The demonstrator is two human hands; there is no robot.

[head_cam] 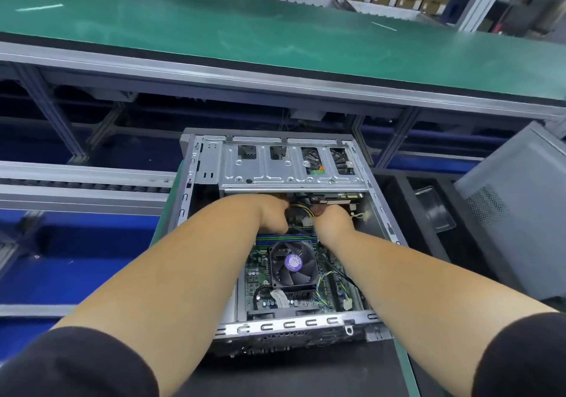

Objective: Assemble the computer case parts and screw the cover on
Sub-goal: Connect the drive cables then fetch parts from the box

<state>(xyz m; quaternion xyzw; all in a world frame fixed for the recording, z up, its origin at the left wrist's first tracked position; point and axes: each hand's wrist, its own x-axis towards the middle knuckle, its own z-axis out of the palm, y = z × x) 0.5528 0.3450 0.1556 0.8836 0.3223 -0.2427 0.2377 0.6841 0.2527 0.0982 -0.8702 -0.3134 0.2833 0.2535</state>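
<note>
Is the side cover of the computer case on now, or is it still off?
Off. The computer case lies open-side up: the fan and motherboard show, and the left hand and right hand reach inside.

Fingertips of the left hand (271, 213) and right hand (332, 217) hide under the drive cage (288, 167).

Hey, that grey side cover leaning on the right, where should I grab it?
Take the grey cover by its upper left edge, coming from the left: it stands tilted beside the open case, that edge faces you free, and its lower part is hidden.
</note>
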